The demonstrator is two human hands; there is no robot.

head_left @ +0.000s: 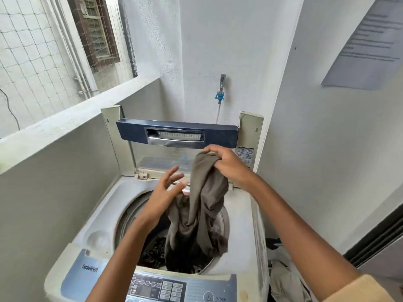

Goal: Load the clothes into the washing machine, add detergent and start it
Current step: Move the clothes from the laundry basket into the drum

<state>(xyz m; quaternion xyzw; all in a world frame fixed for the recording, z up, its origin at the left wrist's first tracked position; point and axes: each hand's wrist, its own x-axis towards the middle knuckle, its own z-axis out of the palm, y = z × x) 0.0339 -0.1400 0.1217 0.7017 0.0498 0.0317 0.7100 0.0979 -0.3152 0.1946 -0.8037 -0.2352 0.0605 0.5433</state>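
1. Soft, even daylight comes in from the open side at upper left, beyond the netting (32, 51).
2. The white walls (218, 51) read bright but not blown out; shadows are faint and diffuse.
3. The drum (152, 247) of the washing machine is the darkest area, its contents hard to make out.
4. Wide-angle distortion bends the ledge (65, 118) and the wall edges.
5. The left hand (168, 188) shows slight motion blur at the fingers.

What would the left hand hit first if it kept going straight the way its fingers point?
Most likely the grey-brown garment hanging from the right hand. The left hand, open, points up and right toward it. Depth is unclear; it could pass in front and reach the raised lid.
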